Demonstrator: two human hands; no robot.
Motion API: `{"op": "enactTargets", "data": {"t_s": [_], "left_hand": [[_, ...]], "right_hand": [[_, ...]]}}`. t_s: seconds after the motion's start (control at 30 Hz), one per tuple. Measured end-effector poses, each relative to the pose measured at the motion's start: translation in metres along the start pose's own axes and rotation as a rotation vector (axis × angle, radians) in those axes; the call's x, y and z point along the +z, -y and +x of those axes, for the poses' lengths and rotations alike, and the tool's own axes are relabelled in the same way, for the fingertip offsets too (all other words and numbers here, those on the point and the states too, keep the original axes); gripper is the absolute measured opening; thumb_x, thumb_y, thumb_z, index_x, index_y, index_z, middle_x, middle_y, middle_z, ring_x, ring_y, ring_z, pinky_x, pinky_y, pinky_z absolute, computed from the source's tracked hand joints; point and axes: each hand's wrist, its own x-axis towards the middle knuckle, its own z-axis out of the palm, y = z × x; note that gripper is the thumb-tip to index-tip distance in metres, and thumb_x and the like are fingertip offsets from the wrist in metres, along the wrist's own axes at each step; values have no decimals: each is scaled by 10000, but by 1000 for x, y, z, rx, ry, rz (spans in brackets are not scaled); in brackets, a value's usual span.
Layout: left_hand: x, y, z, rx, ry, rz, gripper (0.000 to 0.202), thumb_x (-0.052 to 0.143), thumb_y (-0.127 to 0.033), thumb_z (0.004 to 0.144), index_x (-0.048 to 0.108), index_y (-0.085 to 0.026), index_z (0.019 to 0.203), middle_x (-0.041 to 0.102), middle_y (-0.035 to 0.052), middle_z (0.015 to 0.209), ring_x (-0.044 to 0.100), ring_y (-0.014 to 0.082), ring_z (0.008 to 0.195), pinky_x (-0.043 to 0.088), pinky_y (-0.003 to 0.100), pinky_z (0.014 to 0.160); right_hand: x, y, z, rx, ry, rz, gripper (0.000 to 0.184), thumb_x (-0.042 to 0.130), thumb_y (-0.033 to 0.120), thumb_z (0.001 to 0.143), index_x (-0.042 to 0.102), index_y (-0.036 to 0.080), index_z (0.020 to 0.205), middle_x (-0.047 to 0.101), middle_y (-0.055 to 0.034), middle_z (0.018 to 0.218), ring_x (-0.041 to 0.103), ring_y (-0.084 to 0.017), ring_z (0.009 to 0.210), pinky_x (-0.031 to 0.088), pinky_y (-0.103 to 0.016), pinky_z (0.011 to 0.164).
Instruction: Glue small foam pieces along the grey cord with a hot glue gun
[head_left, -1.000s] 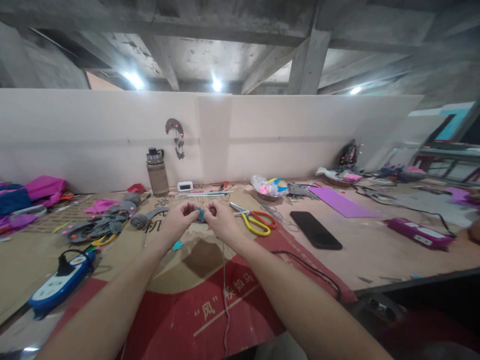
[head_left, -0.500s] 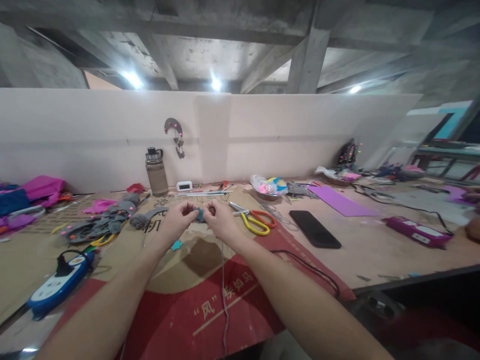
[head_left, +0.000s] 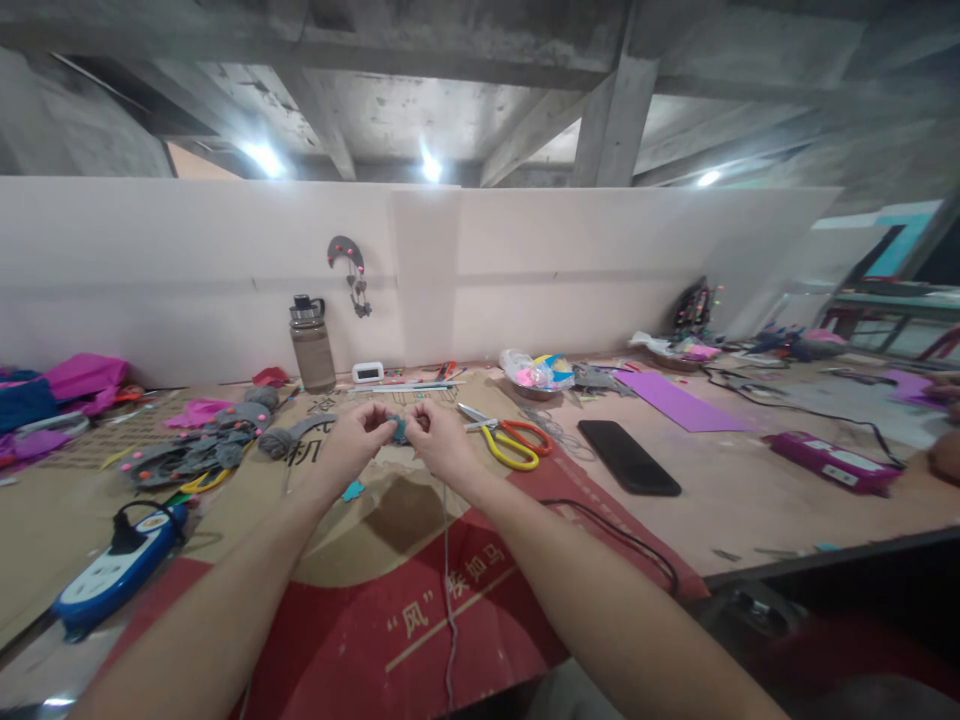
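My left hand point(head_left: 361, 432) pinches the left side of a small teal felt piece point(head_left: 400, 430). Its other side is in the closed fingertips of my right hand point(head_left: 436, 436); the fingers partly cover it, so its outline is unclear. From below my right hand a thin grey cord point(head_left: 448, 570) hangs down over the red cardboard. A teal flower-shaped cutout point(head_left: 353, 490) lies below my left wrist. Just right of my right hand rest scissors point(head_left: 511, 443) with yellow and orange handles, blades partly apart.
A black phone point(head_left: 628, 457) and a purple sheet point(head_left: 679, 402) lie to the right. A bottle point(head_left: 312, 350) stands by the white partition. Grey felt pieces with pink beads point(head_left: 199, 440) and a blue power strip point(head_left: 120, 570) are at left. Another person's hand point(head_left: 945, 460) shows at the right edge.
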Motion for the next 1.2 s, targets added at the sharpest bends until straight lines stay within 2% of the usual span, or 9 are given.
{"op": "enactTargets", "data": {"t_s": [0.7,0.97,1.2], "left_hand": [[-1,-2,-2,13,8,48,140,539,-303,719,557,-170,756,506,-48,552,434,97,503,347,223,521],[-6,-11,-3,-4,-29,-7,189,527,-237,694,636,-156,825,595,-6,640,476,103,537,352,212,491],[-8,-14,-4,17,2,43,222,568,-288,702,652,-154,858,614,2,658,476,94,516,340,198,451]], "right_hand": [[1,-3,0,7,18,36,87,448,242,738,490,182,691,476,46,584,419,-96,533,312,-210,519],[-2,0,0,10,20,44,71,447,228,733,477,183,687,453,52,573,400,-94,525,297,-209,507],[-2,-3,0,-15,29,-2,96,456,253,765,501,180,720,493,38,601,429,-101,546,295,-212,509]]}}
